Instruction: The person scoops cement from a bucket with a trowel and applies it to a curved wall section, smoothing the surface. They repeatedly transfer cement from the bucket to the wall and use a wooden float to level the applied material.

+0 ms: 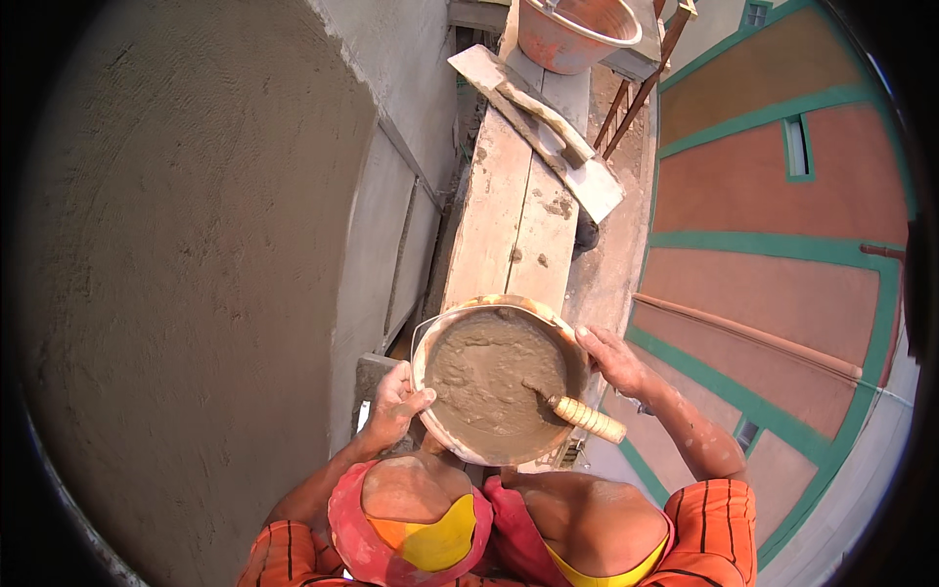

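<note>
A round bucket [422, 364] full of wet grey-brown mortar [494, 367] is in front of me, above my knees. My left hand [394, 404] grips its left rim, thumb over the edge. On the opposite side, my right hand [614, 362] is closed around the right rim. A thin wire handle [430, 319] lies along the bucket's upper left edge. Sunk in the mortar is a trowel, whose pale ribbed wooden handle [590, 420] leans out over the lower right rim; the mortar hides its blade.
Wooden planks [489, 230] run ahead, bearing a long plastering float [536, 122] and, farther off, a reddish tub [570, 41]. A freshly plastered wall [196, 274] rises on the left. Metal bars [646, 93] stand far right, before a salmon-and-green building [773, 284].
</note>
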